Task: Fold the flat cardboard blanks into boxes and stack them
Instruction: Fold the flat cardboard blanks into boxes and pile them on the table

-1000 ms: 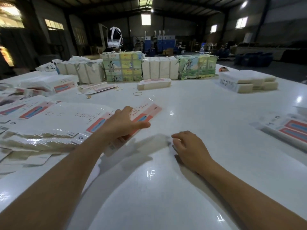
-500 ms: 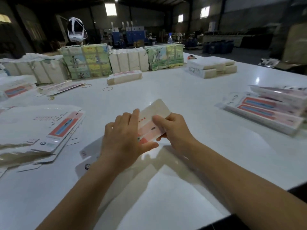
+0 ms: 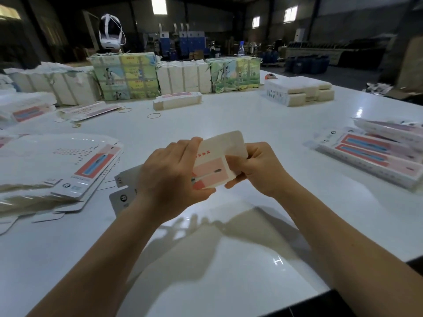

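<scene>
Cardboard blank (image 3: 217,161), a flat white and pink printed carton piece with a rounded cream flap at its far end, is held up off the glossy white surface (image 3: 229,259) at the centre of the view, tilted with its flap end pointing toward 1 o'clock. Left hand (image 3: 169,179) grips its near left part, fingers curled over the top edge and thumb beneath. Right hand (image 3: 258,168) pinches its right edge, fingers curled round it just below the flap. Part of the blank trails behind the left hand toward 8 o'clock, where two grey-white flaps show.

At 9 o'clock lies a loose heap of flat white blanks (image 3: 68,165) with pink and blue print, fanned over one another. At 3 o'clock a row of long pink and white folded boxes (image 3: 375,159) rests near the surface's right edge. At 12 o'clock a single cream folded carton (image 3: 178,100) lies in front of a line of wrapped paper bundles (image 3: 183,75), some plain white, some printed green and yellow. At 1 o'clock sits a low stack of white flat packs (image 3: 299,91). Yellow rubber bands (image 3: 154,115) lie scattered at 11 o'clock. A white headset (image 3: 109,33) hangs beyond the bundles.
</scene>
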Tool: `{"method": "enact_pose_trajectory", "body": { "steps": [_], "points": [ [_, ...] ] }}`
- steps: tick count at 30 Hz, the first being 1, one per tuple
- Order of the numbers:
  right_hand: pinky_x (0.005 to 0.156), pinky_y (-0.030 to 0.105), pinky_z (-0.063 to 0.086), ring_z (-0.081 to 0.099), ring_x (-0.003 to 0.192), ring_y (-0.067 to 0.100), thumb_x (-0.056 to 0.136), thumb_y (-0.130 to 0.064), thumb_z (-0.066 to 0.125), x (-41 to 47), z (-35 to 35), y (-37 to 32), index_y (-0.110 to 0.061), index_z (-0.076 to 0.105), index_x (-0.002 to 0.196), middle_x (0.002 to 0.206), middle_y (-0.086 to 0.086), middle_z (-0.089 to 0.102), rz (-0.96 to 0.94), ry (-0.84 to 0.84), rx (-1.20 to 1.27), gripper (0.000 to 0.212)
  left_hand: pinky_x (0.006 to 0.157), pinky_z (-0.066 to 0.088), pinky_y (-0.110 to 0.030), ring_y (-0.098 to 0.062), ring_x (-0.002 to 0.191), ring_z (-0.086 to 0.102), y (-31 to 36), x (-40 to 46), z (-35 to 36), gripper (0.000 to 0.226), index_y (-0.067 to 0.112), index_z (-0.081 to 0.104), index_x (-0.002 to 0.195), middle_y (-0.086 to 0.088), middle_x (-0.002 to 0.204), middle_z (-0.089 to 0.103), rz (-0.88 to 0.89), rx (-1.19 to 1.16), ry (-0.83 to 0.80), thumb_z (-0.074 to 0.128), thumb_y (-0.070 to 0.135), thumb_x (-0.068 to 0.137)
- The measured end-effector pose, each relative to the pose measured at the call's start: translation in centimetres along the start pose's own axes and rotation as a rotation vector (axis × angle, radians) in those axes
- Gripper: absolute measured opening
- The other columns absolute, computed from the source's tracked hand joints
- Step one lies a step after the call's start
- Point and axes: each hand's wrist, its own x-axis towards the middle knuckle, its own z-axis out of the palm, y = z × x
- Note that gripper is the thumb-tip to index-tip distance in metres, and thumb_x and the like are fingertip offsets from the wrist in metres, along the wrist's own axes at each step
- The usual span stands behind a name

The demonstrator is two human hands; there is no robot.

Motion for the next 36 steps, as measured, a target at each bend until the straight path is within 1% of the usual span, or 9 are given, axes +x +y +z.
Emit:
{"method": "enact_pose_trajectory", "body": {
  "steps": [4, 8, 12, 17, 21, 27, 30, 33, 36],
  "points": [
    [0.048, 0.028, 0.056, 0.068, 0.057, 0.019, 0.089, 0.002, 0.059, 0.1, -0.1, 0.3, -0.022, 0.074, 0.067, 0.065, 0.000, 0.072, -0.007, 0.051, -0.114, 0.036, 0.060, 0.051, -0.037, -0.034, 0.071, 0.062, 0.5, 0.2, 0.1, 0.082, -0.004, 0.060, 0.115, -0.017, 0.092, 0.066, -0.021, 0.060, -0.032, 0.087, 0.039, 0.051],
    [0.045, 0.025, 0.051, 0.062, 0.043, 0.021, 0.089, 0.004, 0.057, 0.0, -0.4, 0.3, -0.007, 0.072, 0.078, 0.066, 0.008, 0.070, 0.085, 0.057, -0.125, 0.022, 0.053, 0.048, -0.032, -0.033, 0.057, 0.061, 0.6, 0.3, 0.1, 0.058, -0.001, 0.067, 0.099, -0.014, 0.080, 0.069, -0.037, 0.041, 0.018, 0.089, 0.025, 0.051],
    [0.048, 0.026, 0.053, 0.062, 0.045, 0.023, 0.088, 0.004, 0.058, 0.1, -0.3, 0.2, -0.002, 0.070, 0.083, 0.063, 0.013, 0.068, 0.133, 0.063, -0.067, 0.014, 0.061, 0.052, -0.039, -0.036, 0.067, 0.064, 0.4, 0.0, 0.2, 0.075, -0.001, 0.062, 0.112, -0.017, 0.091, 0.069, -0.055, 0.001, -0.046, 0.091, 0.034, 0.052],
    [0.049, 0.029, 0.055, 0.063, 0.049, 0.027, 0.088, 0.002, 0.060, 0.1, -0.2, 0.6, -0.005, 0.071, 0.084, 0.076, 0.012, 0.073, 0.094, 0.120, -0.002, 0.014, 0.070, 0.052, -0.043, -0.036, 0.085, 0.063, 0.0, -0.1, 0.3, 0.092, -0.001, 0.053, 0.126, -0.019, 0.109, 0.064, -0.069, -0.029, -0.102, 0.090, 0.040, 0.052],
    [0.049, 0.030, 0.053, 0.061, 0.047, 0.025, 0.091, -0.009, 0.061, 0.1, 0.0, 0.8, -0.006, 0.069, 0.088, 0.073, 0.013, 0.070, 0.041, 0.183, 0.075, 0.010, 0.068, 0.053, -0.044, -0.035, 0.080, 0.065, -0.5, -0.3, 0.2, 0.087, 0.000, 0.054, 0.125, -0.018, 0.105, 0.066, -0.116, -0.037, -0.081, 0.090, 0.035, 0.054],
    [0.050, 0.032, 0.054, 0.062, 0.054, 0.020, 0.096, -0.013, 0.050, -0.2, 0.9, 1.5, -0.012, 0.060, 0.082, 0.069, 0.002, 0.067, -0.083, 0.659, 0.054, 0.018, 0.063, 0.054, -0.045, -0.038, 0.074, 0.066, -0.8, -0.4, 0.1, 0.076, 0.000, 0.058, 0.121, -0.019, 0.100, 0.069, -0.191, -0.040, -0.042, 0.088, 0.033, 0.059],
    [0.052, 0.026, 0.053, 0.062, 0.062, 0.011, 0.092, -0.007, 0.055, -0.6, 1.7, 1.9, -0.019, 0.067, 0.077, 0.069, -0.007, 0.067, -0.176, 0.618, -0.101, 0.023, 0.068, 0.054, -0.046, -0.037, 0.082, 0.065, -0.9, -0.3, 0.1, 0.078, 0.004, 0.054, 0.128, -0.017, 0.108, 0.067, -0.240, -0.069, -0.007, 0.085, 0.036, 0.064],
    [0.057, 0.018, 0.051, 0.062, 0.073, 0.007, 0.091, -0.002, 0.058, -0.8, 2.7, 2.1, -0.021, 0.070, 0.095, 0.086, -0.009, 0.067, -0.254, 0.558, -0.154, 0.023, 0.072, 0.053, -0.045, -0.036, 0.088, 0.064, -0.9, -0.3, 0.3, 0.079, 0.006, 0.050, 0.133, -0.015, 0.114, 0.065, -0.268, -0.109, 0.015, 0.082, 0.038, 0.067],
    [0.064, 0.025, 0.054, 0.061, 0.081, 0.010, 0.092, -0.002, 0.057, -0.9, 3.2, 2.2, -0.014, 0.067, 0.113, 0.095, -0.007, 0.063, -0.309, 0.534, -0.244, 0.026, 0.076, 0.053, -0.045, -0.034, 0.092, 0.064, -0.8, -0.3, 0.6, 0.080, 0.009, 0.047, 0.136, -0.013, 0.119, 0.063, -0.276, -0.148, 0.018, 0.079, 0.041, 0.069]
  ]
}}
